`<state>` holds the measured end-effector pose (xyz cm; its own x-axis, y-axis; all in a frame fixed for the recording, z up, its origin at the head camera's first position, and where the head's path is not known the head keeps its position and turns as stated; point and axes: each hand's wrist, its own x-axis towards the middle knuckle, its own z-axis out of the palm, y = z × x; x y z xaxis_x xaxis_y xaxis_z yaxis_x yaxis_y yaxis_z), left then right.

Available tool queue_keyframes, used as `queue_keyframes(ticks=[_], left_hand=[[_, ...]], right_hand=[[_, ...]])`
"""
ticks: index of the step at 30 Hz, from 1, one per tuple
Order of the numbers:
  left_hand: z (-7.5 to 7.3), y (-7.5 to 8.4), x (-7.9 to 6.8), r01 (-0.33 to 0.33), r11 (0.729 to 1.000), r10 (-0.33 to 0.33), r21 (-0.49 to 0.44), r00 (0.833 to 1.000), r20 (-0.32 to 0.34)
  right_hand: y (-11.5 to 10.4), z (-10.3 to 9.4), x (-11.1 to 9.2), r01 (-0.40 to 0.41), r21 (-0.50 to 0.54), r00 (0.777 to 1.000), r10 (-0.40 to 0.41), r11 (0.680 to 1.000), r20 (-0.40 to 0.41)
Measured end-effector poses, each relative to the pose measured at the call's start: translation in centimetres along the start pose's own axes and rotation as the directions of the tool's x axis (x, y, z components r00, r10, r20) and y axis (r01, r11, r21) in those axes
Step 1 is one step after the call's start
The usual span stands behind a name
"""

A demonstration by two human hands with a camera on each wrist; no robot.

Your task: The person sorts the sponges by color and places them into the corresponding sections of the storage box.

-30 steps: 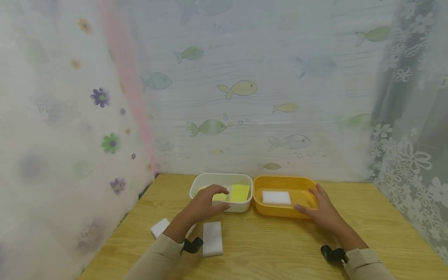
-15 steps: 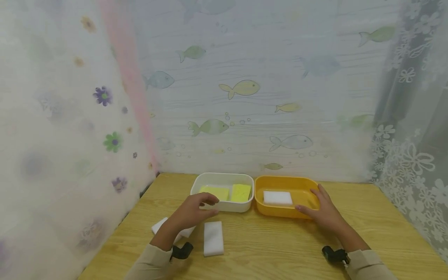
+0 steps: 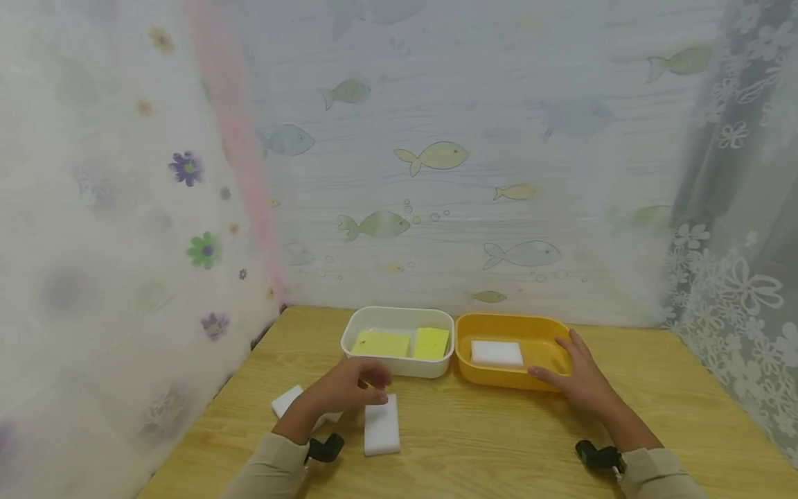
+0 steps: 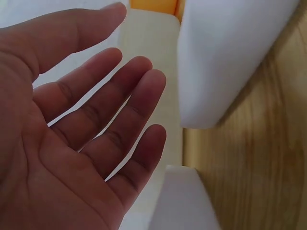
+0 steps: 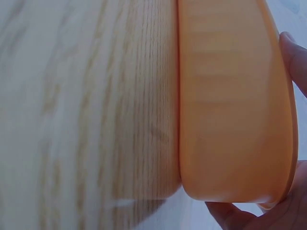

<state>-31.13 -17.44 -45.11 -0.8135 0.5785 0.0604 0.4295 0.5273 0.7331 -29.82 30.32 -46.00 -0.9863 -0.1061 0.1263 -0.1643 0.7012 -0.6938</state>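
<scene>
My left hand (image 3: 352, 387) hovers holding nothing, fingers loosely bent and parted, just behind a white sponge block (image 3: 382, 431) on the table. More white sponge (image 3: 287, 402) lies partly hidden under my left wrist. In the left wrist view, the palm and fingers (image 4: 108, 127) face two white sponge blocks (image 4: 218, 57). My right hand (image 3: 582, 378) holds the right end of an orange plastic container (image 3: 499, 378), thumb at the front rim and fingers at the right side. Inside that container lies one white sponge block (image 3: 497, 353).
A white container (image 3: 399, 367) stands left of the orange one, their ends close together. Two yellow sponges (image 3: 431, 344) lie in it. Behind the wooden table (image 3: 474, 443) hangs a fish-print curtain (image 3: 436, 208); a flowered sheet (image 3: 125, 242) runs along the left.
My left hand has drawn back from over the white container toward the white sponges on the table. The right hand has stayed at the orange container.
</scene>
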Motion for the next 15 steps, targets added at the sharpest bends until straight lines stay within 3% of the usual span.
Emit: queue_keyframes(ticks=[5,15], left_hand=[[0.34,-0.64,-0.14,-0.006,0.999,0.007,-0.054,1.0,0.024],[0.68,-0.77,0.03,0.026,0.999,-0.025,-0.026,0.999,0.025]], right_hand=[[-0.11,0.18,0.13,0.003,0.003,1.0,-0.003,1.0,0.001],[0.01,0.06,0.03,-0.009,-0.001,1.0,0.009,1.0,0.01]])
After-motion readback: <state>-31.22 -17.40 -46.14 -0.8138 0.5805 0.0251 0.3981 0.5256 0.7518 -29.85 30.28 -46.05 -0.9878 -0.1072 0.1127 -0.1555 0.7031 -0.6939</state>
